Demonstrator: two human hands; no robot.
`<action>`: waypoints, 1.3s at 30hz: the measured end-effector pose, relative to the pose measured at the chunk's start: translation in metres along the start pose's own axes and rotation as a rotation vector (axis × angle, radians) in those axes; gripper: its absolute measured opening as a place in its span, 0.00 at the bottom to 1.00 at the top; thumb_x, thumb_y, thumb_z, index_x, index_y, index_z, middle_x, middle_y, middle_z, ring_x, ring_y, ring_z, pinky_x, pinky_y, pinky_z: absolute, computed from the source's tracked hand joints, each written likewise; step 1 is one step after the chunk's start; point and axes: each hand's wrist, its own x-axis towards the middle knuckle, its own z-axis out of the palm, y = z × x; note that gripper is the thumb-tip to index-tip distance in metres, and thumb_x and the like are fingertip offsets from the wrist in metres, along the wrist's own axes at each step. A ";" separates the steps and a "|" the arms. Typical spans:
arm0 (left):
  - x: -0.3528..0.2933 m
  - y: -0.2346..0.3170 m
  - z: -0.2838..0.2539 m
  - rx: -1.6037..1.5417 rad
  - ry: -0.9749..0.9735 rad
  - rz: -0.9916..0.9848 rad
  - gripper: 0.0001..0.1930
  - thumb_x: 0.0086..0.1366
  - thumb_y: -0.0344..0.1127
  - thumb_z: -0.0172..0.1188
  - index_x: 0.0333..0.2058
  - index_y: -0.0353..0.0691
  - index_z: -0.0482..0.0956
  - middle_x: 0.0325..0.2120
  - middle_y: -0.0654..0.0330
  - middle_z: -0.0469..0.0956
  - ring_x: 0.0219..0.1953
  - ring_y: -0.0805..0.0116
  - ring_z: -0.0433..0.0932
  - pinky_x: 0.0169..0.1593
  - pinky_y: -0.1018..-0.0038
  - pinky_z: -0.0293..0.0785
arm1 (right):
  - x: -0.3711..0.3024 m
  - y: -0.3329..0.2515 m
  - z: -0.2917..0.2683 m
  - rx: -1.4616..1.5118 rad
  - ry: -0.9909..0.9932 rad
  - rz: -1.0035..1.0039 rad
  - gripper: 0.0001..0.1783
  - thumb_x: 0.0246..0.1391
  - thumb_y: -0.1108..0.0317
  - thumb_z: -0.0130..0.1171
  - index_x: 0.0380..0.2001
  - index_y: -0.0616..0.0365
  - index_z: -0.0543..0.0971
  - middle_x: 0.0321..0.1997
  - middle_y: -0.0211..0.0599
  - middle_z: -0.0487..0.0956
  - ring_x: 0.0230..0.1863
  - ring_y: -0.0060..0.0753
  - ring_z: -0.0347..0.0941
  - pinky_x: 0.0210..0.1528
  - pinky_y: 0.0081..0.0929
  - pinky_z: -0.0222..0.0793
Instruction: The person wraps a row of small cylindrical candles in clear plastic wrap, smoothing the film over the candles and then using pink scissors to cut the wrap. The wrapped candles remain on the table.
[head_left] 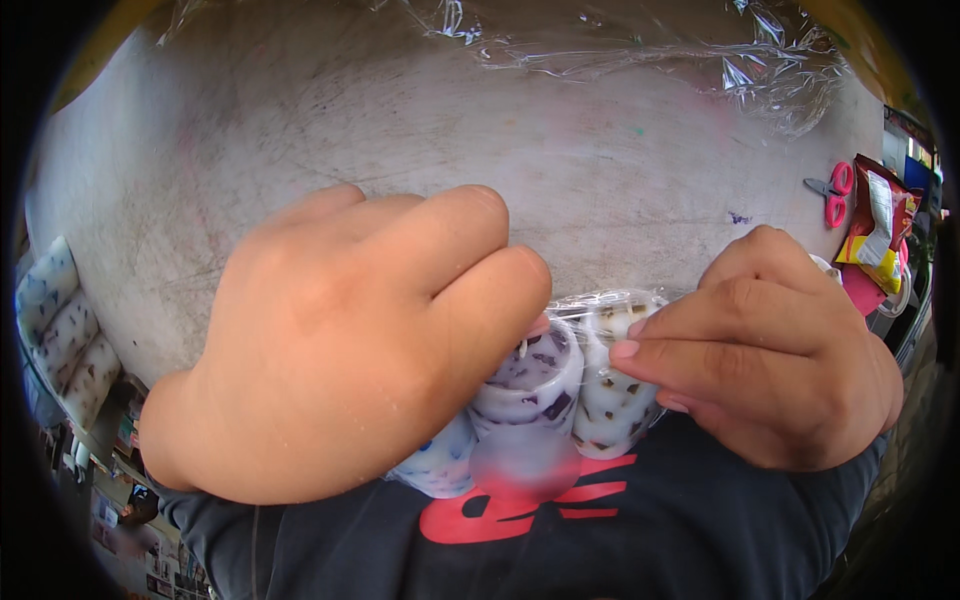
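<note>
Close to my body stands a row of cylinders that look like cups: a blue-speckled one [440, 462], a middle one with dark purple chunks [525, 400], and one with brownish flecks [610, 405]. Clear plastic wrap [600, 300] stretches over their tops. My left hand [350, 340] covers the left side, its fingers curled and closed on the wrap by the middle cup's rim. On the other side, my right hand [775, 355] pinches the wrap between thumb and fingers beside the brown-flecked cup. The left hand partly hides the blue-speckled cup.
Crumpled clear film [760, 70] lies along the table's [560, 150] far side. At the right edge are pink-handled scissors [838, 193] and a red and yellow snack bag [882, 225]. Another group of white speckled cylinders [65, 335] rests at the left edge.
</note>
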 end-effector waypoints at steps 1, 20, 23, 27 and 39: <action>0.002 0.000 -0.004 0.032 -0.034 0.017 0.12 0.45 0.35 0.71 0.25 0.45 0.76 0.21 0.66 0.71 0.22 0.65 0.72 0.27 0.70 0.63 | -0.001 -0.002 0.001 -0.035 -0.021 0.021 0.21 0.34 0.73 0.71 0.39 0.58 0.85 0.40 0.34 0.83 0.35 0.31 0.71 0.36 0.28 0.65; -0.010 0.004 -0.029 0.009 0.040 0.019 0.20 0.53 0.55 0.66 0.32 0.42 0.84 0.27 0.63 0.75 0.25 0.67 0.71 0.29 0.72 0.60 | 0.040 0.020 0.012 -0.011 -0.042 -0.024 0.12 0.35 0.74 0.73 0.28 0.56 0.82 0.28 0.33 0.78 0.30 0.42 0.74 0.30 0.35 0.70; -0.020 0.003 -0.016 -0.009 0.132 0.147 0.19 0.52 0.54 0.66 0.31 0.43 0.86 0.25 0.64 0.76 0.24 0.69 0.70 0.26 0.74 0.59 | 0.046 0.011 0.014 0.035 -0.020 0.039 0.12 0.36 0.74 0.73 0.28 0.56 0.82 0.28 0.34 0.78 0.30 0.42 0.75 0.29 0.35 0.70; -0.024 0.010 -0.005 0.004 0.168 0.163 0.17 0.51 0.50 0.68 0.33 0.44 0.87 0.25 0.66 0.78 0.23 0.70 0.69 0.26 0.73 0.59 | 0.049 0.012 0.008 0.080 -0.126 0.108 0.09 0.40 0.75 0.70 0.28 0.57 0.81 0.27 0.35 0.77 0.29 0.42 0.74 0.28 0.35 0.69; -0.002 0.004 -0.013 -0.228 0.030 -0.007 0.10 0.51 0.34 0.69 0.34 0.41 0.85 0.37 0.58 0.82 0.31 0.61 0.75 0.38 0.70 0.73 | 0.040 0.009 0.026 0.132 0.086 0.196 0.07 0.47 0.81 0.62 0.30 0.59 0.77 0.28 0.38 0.76 0.29 0.44 0.74 0.29 0.34 0.68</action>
